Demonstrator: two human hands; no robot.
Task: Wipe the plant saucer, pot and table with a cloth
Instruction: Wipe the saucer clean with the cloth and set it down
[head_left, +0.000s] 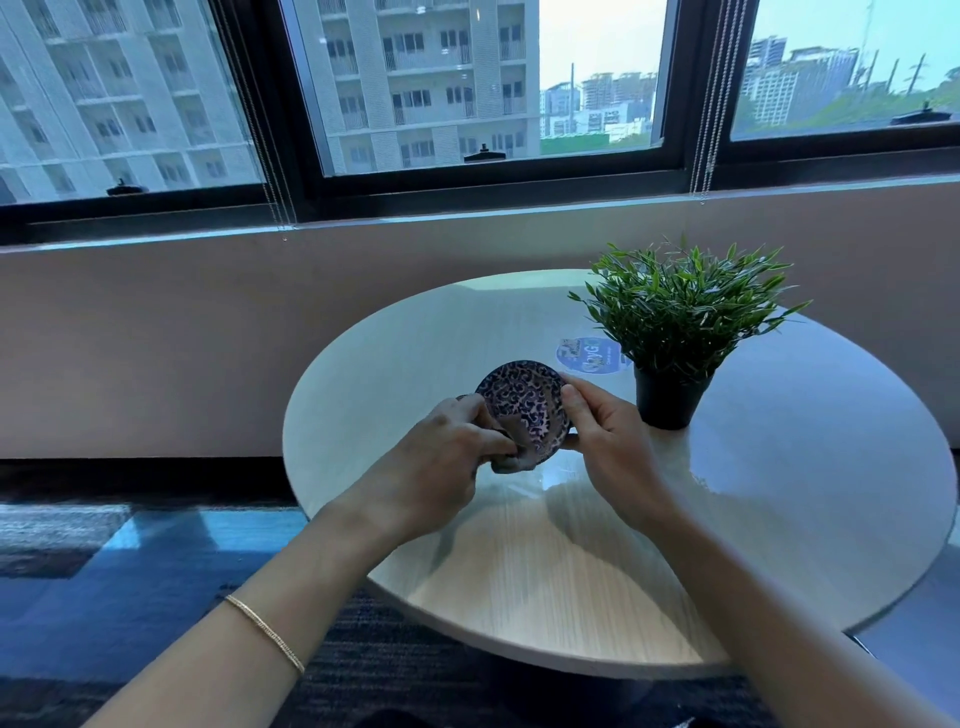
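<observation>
The saucer (522, 410) is up off the table (779, 493), held in the air over the table's ten o'clock part, tilted so its face turns toward the camera. The right hand (605, 441) pinches its rim at three o'clock, thumb in front and the other fingers behind. The left hand (441, 457) is closed on a patterned cloth (524, 415) and presses it across the saucer's face, so the saucer itself is almost wholly covered; only a dark edge shows at the right.

It looks small, thin and stiff, light enough for a two-finger rim hold, though possibly smooth and breakable, so the pinch should stay firm while the cloth rubs. The cloth is soft and limp and bunches in the fist; best gripped as a wad.

The pot (670, 397), dark and holding a bushy green plant (685, 306), stands on the table at one o'clock, well apart from the hands. It probably tips easily if pushed high; hold it by the wall.
</observation>
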